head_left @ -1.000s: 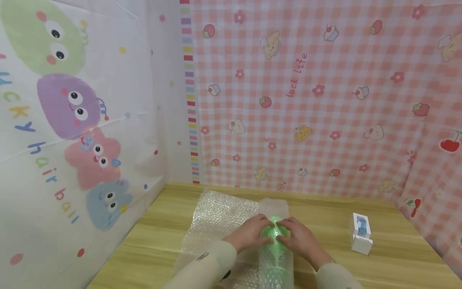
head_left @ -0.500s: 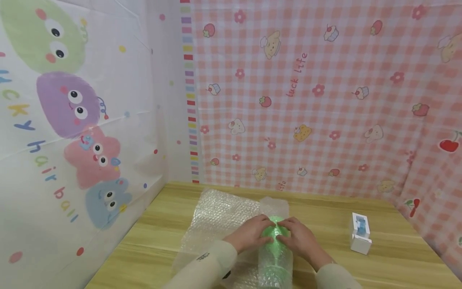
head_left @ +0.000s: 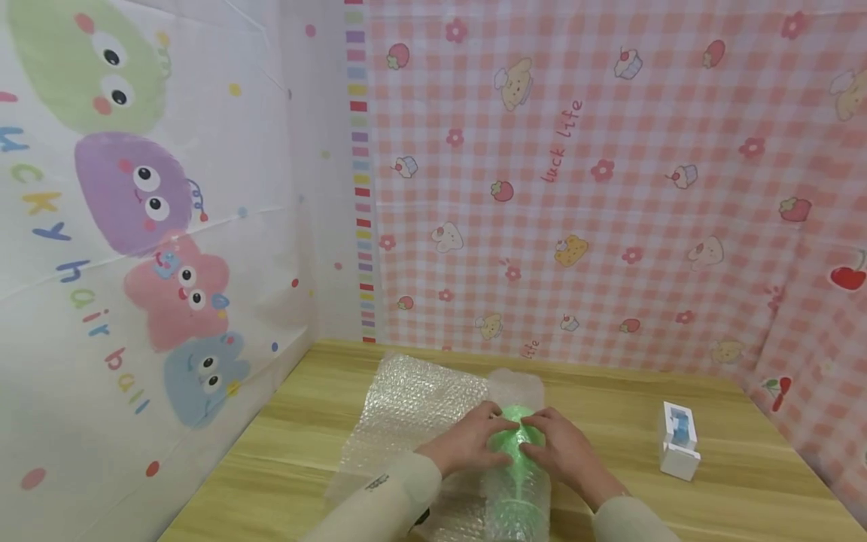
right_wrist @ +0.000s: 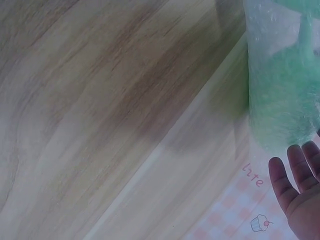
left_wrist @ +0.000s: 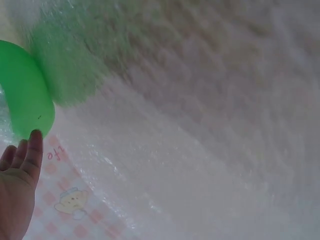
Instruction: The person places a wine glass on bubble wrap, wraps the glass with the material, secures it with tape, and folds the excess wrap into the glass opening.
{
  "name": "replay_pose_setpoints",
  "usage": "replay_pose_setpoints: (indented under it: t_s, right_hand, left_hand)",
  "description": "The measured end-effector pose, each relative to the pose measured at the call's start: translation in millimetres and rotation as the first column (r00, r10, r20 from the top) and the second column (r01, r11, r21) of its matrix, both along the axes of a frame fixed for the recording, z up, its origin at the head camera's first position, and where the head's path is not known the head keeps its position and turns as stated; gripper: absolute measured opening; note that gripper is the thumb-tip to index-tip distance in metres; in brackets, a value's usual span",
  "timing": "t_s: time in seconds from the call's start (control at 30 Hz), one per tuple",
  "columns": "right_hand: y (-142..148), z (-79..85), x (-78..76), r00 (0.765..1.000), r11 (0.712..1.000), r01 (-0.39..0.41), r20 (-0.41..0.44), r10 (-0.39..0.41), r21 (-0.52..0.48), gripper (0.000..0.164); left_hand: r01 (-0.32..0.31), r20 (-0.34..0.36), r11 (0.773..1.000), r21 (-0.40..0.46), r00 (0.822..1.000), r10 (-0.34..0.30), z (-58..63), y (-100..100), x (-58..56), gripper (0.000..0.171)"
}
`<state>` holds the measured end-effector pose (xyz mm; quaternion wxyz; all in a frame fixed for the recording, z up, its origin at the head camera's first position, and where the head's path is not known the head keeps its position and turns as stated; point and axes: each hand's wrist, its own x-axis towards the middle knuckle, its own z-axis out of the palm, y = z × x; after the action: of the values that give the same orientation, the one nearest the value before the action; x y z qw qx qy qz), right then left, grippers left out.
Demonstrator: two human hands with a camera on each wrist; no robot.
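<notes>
A green goblet (head_left: 518, 436) lies on its side, rolled in clear bubble wrap (head_left: 427, 391), its bowl away from me and its foot toward me. My left hand (head_left: 470, 438) holds the bowl's left side, fingers over the top and thumb nearer me. Opposite it, my right hand (head_left: 561, 450) grips the right side the same way. In the left wrist view the green bowl (left_wrist: 32, 95) shows uncovered at its edge, with the fingertips (left_wrist: 36, 135) at it. The right wrist view shows the wrapped bowl (right_wrist: 285, 95) and stem beside the fingers (right_wrist: 281, 180).
Loose bubble wrap spreads flat over the wooden table (head_left: 284, 436) to the left of the roll. On the right stands a small white tape dispenser (head_left: 679, 443) with blue tape. A patterned white curtain (head_left: 223, 150) and a pink checked curtain (head_left: 576, 211) close off the left and back.
Both hands stay around the wrapped goblet with only slight finger shifts. The head view has turned a little to the left.
</notes>
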<state>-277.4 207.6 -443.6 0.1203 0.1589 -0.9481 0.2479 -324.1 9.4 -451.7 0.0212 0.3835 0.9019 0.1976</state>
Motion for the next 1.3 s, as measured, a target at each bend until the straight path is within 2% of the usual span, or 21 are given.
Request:
replay_pose_setpoints:
  t_s: [0.1, 0.17, 0.47, 0.67, 0.87, 1.03, 1.17, 1.3]
  right_hand:
    - [1.2, 0.0, 1.8, 1.0, 1.0, -0.006, -0.005, 0.006, -0.002, 0.036]
    - [1.6, 0.1, 2.2, 1.0, 1.0, -0.011, -0.013, 0.011, 0.009, 0.037]
    - [0.4, 1.6, 0.6, 0.999, 0.999, -0.008, 0.05, 0.005, 0.05, 0.058]
    - [1.5, -0.6, -0.7, 0.999, 0.996, -0.002, 0.046, -0.002, 0.089, 0.061]
    - [3.9, -0.3, -0.4, 0.999, 0.992, 0.013, 0.045, -0.019, 0.127, 0.063]
    - [4.2, 3.2, -0.4, 0.999, 0.985, 0.003, 0.046, -0.011, 0.173, 0.064]
    - [1.1, 6.5, -1.2, 0.997, 0.978, 0.015, 0.067, -0.03, 0.206, 0.064]
    - [-5.5, 8.7, -2.2, 0.996, 0.974, 0.026, 0.075, -0.044, 0.225, 0.063]
  left_hand:
    - [-0.026, 0.064, 0.999, 0.03, 0.998, 0.024, -0.4, -0.1, 2.7, 0.052]
    - [-0.027, 0.073, 0.999, 0.041, 0.997, 0.024, -1.2, -0.4, 3.4, 0.052]
    - [0.0, 0.004, 0.999, 0.043, 1.0, 0.0, -6.1, -0.4, 2.0, 0.051]
    - [-0.023, -0.028, 0.998, 0.053, 0.999, 0.025, -6.7, 1.5, 2.0, 0.059]
    - [-0.053, 0.006, 0.994, 0.099, 0.999, 0.052, -6.3, 3.5, 1.3, 0.065]
    - [-0.062, 0.016, 0.993, 0.098, 0.998, 0.061, -4.7, 4.0, 2.1, 0.067]
    - [-0.073, 0.091, 0.991, 0.116, 0.994, 0.063, -3.3, 2.0, 2.2, 0.067]
    - [-0.105, 0.186, 0.983, 0.153, 0.98, 0.076, -1.7, -1.5, 1.9, 0.06]
